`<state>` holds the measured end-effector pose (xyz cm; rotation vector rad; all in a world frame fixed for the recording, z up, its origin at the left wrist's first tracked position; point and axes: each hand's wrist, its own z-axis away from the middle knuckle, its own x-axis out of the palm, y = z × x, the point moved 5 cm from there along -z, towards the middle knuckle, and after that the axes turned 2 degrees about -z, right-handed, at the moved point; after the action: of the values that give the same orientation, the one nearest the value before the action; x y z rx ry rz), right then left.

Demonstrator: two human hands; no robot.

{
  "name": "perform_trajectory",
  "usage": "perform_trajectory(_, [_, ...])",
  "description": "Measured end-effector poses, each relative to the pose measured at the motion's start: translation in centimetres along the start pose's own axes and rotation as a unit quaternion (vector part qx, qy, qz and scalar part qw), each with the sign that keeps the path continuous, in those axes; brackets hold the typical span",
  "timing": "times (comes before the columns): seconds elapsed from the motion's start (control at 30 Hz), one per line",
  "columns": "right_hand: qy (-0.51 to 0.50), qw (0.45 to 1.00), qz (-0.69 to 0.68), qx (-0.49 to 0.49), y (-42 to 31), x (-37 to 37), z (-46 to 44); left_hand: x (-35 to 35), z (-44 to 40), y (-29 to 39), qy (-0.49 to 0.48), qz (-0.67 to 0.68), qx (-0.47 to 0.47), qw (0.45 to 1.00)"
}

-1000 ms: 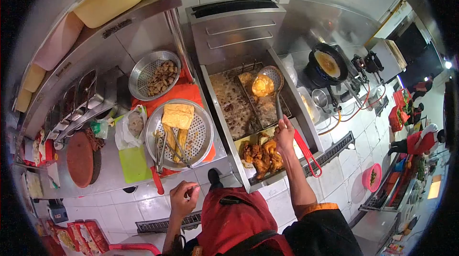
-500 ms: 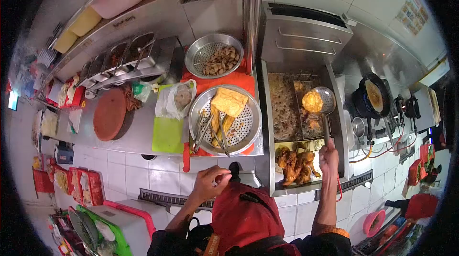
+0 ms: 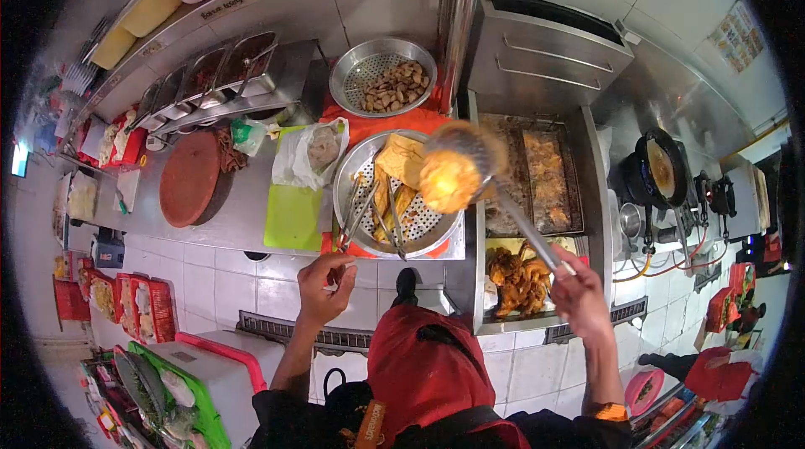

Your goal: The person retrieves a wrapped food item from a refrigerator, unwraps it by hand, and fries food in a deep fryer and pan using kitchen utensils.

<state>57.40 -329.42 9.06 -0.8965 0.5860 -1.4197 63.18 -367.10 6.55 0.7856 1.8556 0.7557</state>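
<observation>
My right hand (image 3: 580, 294) is closed around the long handle of a metal skimmer (image 3: 530, 235). On its blurred bowl lies a golden fried piece (image 3: 450, 182), perhaps egg, over the right rim of a perforated metal pan (image 3: 436, 227). In that pan rest a yellow-brown fried slab (image 3: 400, 160), longer fried pieces (image 3: 405, 197) and metal tongs (image 3: 360, 212). My left hand (image 3: 325, 288) hovers just off the counter's front edge, below the tongs. Its fingers are loosely curled, with pale floor showing through the gap and no held thing visible.
A deep fryer (image 3: 591, 197) stands to the right, its basket (image 3: 549, 185) in bubbling oil; browned fried pieces (image 3: 520, 281) lie in front. Further right, a black wok (image 3: 658, 166) sits on a burner. Left are a green board (image 3: 289, 227) and a round brown block (image 3: 191, 181).
My right hand has lifted the skimmer with the fried piece from above the fryer and swung it left to the pan. My left hand has shifted left and slightly toward the counter.
</observation>
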Motion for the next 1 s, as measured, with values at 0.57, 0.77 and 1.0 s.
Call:
perform_trajectory(0.57, [0.019, 0.842, 0.439, -0.314, 0.3, 7.0, 1.1, -1.3, 2.0, -1.6, 0.025, 0.003, -0.035, 0.999])
perform_trajectory(0.77, [0.029, 0.955, 0.247, -0.162, 2.3, 5.7, -0.7, -2.2, 2.2, -2.5, 0.035, -0.035, -0.047, 0.998])
perform_trajectory(1.0, [-0.087, 0.924, -0.334, 0.163, 4.8, 3.0, -1.8, -1.7, 2.9, -7.4, 0.061, 0.028, -0.089, 0.994])
